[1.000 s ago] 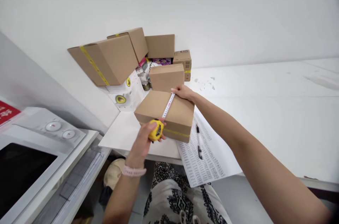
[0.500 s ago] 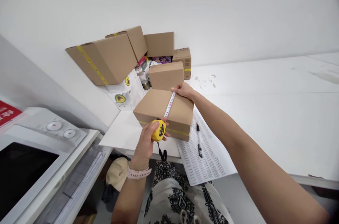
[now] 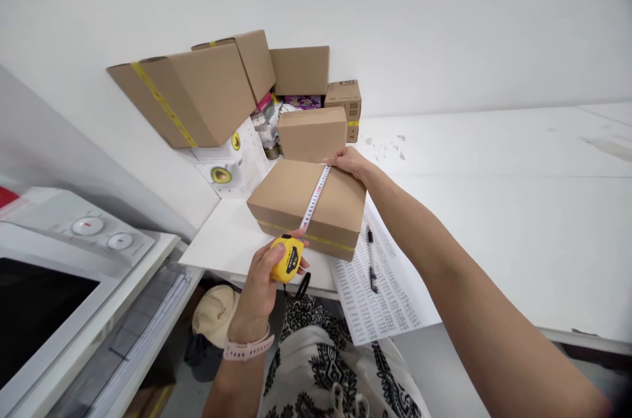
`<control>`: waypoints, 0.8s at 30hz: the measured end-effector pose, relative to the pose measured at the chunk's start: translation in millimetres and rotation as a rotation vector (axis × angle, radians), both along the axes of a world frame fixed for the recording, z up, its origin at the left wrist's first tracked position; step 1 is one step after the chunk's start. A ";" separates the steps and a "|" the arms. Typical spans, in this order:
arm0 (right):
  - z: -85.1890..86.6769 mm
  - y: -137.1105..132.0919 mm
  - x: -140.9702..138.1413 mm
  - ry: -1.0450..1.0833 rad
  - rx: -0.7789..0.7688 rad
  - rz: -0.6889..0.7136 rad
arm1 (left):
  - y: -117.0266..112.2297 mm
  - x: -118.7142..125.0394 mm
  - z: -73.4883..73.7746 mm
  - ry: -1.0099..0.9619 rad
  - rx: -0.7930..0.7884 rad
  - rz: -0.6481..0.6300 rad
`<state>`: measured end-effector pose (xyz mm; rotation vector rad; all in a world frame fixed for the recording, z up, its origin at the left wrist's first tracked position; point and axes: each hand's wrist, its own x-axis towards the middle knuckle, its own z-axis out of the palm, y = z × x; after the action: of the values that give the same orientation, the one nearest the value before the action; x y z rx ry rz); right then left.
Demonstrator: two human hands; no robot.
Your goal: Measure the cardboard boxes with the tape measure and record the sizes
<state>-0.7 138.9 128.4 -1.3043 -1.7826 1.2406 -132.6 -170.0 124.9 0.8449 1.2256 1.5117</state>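
Note:
A closed brown cardboard box (image 3: 281,193) with yellow tape along its side lies on the white table in front of me. My left hand (image 3: 266,273) grips a yellow tape measure (image 3: 287,259) just off the box's near edge. The white blade (image 3: 315,199) runs out from it across the top of the box. At the far edge, my right hand (image 3: 348,161) pinches the blade's end against the box. Under the box's right side sticks out a printed sheet (image 3: 390,293), and a black pen (image 3: 371,260) rests on that sheet.
Behind stand a smaller carton (image 3: 312,135), a printed box (image 3: 351,102) and large cartons (image 3: 197,92) on a white avocado-print box (image 3: 232,171). A microwave (image 3: 54,273) is at the left. Below the table, a beige cap (image 3: 216,314) hangs over something dark.
My left hand has drawn the tape measure toward me and slightly left, so more blade shows. My right hand stays at the box's far edge. The view has shifted a little.

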 end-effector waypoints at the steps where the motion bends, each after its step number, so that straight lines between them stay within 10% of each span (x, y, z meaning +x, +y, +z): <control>1: 0.0 -0.1 -0.2 -0.001 -0.002 -0.003 | -1.3 0.0 -0.8 -0.006 0.002 0.002; 24: -3.9 2.3 -2.2 -0.053 0.054 -0.003 | 1.3 -2.4 -19.1 -0.004 0.016 -0.005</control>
<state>-2.9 141.2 124.5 -1.3195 -1.8377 1.1580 -135.1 -168.7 105.9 0.8545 1.2088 1.5202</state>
